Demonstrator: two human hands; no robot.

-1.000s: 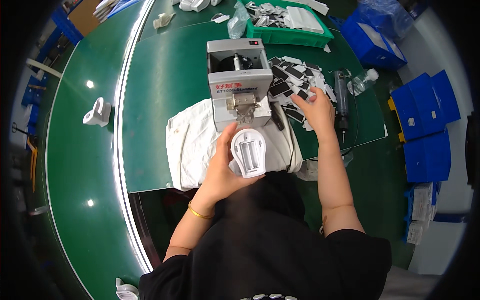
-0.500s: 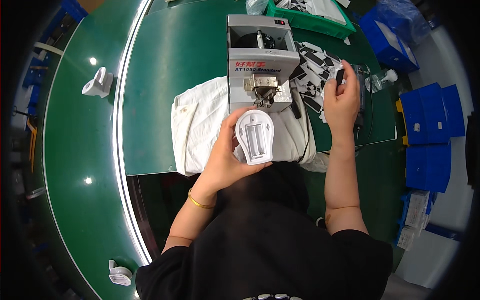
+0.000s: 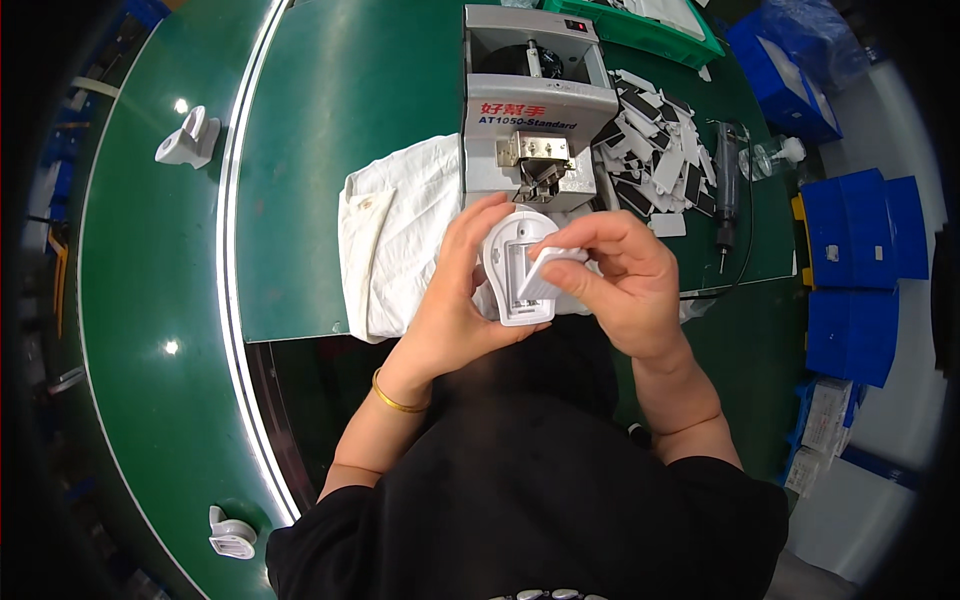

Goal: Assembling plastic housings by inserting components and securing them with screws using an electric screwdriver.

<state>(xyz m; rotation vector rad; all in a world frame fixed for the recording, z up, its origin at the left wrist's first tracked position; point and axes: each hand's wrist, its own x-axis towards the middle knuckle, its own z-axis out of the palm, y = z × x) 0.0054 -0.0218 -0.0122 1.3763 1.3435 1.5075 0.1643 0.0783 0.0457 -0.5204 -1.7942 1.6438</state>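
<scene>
My left hand point(image 3: 448, 290) grips a white, rounded plastic housing point(image 3: 506, 288) by its edge, with the recessed battery compartment facing up. Between the thumb and fingers of my right hand point(image 3: 635, 287) is a small white battery cover point(image 3: 556, 272), tilted over the right side of that compartment. Whether the cover touches the housing I cannot tell. Just beyond my hands stands a grey bench machine point(image 3: 533, 112) with a metal fixture on its front. A white cloth point(image 3: 400, 225) lies under and beside the machine.
Loose black and white covers point(image 3: 665, 150) are heaped right of the machine, beside an electric screwdriver point(image 3: 727, 190). A green crate point(image 3: 650, 32) stands behind. Blue bins point(image 3: 848, 225) are at far right. On the left green surface sit two white housings, one far point(image 3: 188, 138), one near point(image 3: 233, 535).
My right hand has come from the heap of covers to the housing, bringing a cover with it. My left hand still holds the housing in nearly the same place.
</scene>
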